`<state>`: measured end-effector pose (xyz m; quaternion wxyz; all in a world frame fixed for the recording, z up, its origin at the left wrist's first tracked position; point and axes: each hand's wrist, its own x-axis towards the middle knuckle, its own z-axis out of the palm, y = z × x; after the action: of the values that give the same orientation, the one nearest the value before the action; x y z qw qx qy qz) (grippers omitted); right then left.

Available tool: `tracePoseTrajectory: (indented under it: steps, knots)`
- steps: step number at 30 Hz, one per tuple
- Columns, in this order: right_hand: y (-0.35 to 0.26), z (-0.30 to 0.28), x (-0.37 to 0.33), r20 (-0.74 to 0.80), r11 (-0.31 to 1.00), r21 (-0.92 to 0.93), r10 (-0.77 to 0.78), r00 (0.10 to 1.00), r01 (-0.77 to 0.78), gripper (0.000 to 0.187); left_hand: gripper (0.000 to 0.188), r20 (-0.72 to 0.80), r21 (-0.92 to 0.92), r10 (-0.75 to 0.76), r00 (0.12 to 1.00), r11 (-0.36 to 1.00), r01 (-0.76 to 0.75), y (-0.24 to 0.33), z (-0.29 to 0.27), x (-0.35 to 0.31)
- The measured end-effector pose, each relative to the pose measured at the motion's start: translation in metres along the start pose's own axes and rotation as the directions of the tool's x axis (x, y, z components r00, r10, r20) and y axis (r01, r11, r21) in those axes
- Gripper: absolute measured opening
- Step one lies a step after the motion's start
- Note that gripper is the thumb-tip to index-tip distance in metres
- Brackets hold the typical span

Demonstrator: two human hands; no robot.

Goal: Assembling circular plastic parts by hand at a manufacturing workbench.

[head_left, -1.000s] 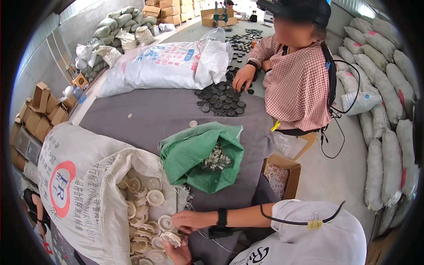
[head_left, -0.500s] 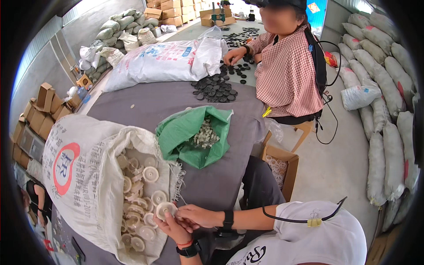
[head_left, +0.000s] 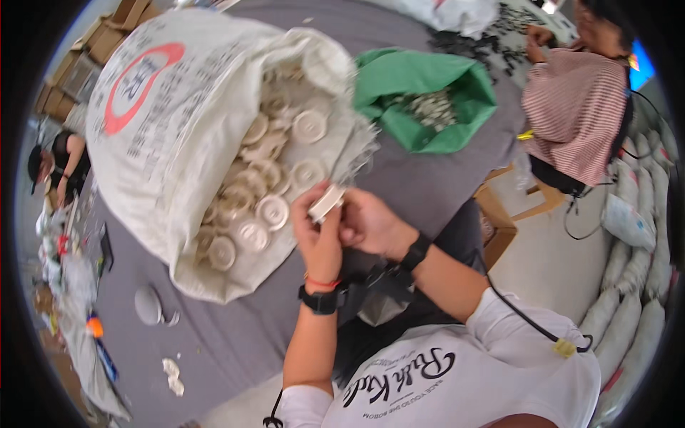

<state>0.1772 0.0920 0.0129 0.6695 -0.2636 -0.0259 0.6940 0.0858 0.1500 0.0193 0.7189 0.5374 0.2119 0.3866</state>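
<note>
A big white woven sack [head_left: 164, 121] with a red ring mark lies open at left, full of cream round discs [head_left: 271, 212]. Just right of its mouth, the left hand [head_left: 319, 239] and right hand [head_left: 371, 225] pinch 1 white piece [head_left: 327, 202] together. A green bag [head_left: 428, 96] sits farther right.

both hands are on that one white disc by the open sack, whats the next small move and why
Probably pull the white disc apart or turn it over between the fingertips. The left hand and right hand both pinch it on edge, clear of the white sack, whose mouth is full of similar discs. Nothing else is in either hand, so the piece itself seems to need working before any new reach.
</note>
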Motion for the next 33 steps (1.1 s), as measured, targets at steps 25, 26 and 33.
tracePoseTrajectory:
  steps: [25,26,33]
  knots:
    - [-0.121,-0.025,-0.039,-0.291,0.635,0.553,-0.46,0.839,0.54,0.028,0.035,-0.029,-0.332,-0.197,0.98,0.927,0.176,-0.004,0.0,0.0]
    - [-0.118,-0.027,-0.037,-0.281,0.643,0.56,-0.446,0.85,0.522,0.028,0.035,-0.048,-0.325,-0.192,0.98,0.931,0.166,-0.005,-0.003,0.001]
    - [-0.074,-0.008,-0.019,-0.208,0.839,-0.001,-0.533,0.82,0.545,0.026,0.045,-0.073,-0.631,-0.301,0.951,0.752,0.19,0.008,-0.008,0.004]
